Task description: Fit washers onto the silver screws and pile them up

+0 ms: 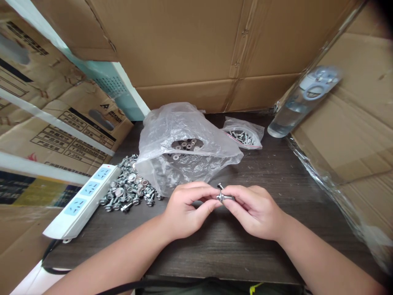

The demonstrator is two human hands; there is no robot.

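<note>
Above the front middle of the dark table, my left hand [190, 208] and my right hand [257, 209] meet fingertip to fingertip, both closed in a pinch. Between them lies a silver bolt [226, 197], its wide end at my left fingertips and its shank pointing right into my right fingers. A smaller screw [220, 186] shows just behind the fingertips; whether it is held or lies on the table I cannot tell. Left of my hands a heap of flanged bolts [130, 186] rests beside a cloudy plastic bag [187, 127], whose handle hole shows washers [184, 145].
A small zip bag of screws [242, 135] lies behind my right hand. At back right stands a clear water bottle [297, 104]. A white power strip [81, 200] sits at the left. Cardboard walls [190, 45] enclose the table [294, 176] at the back and sides.
</note>
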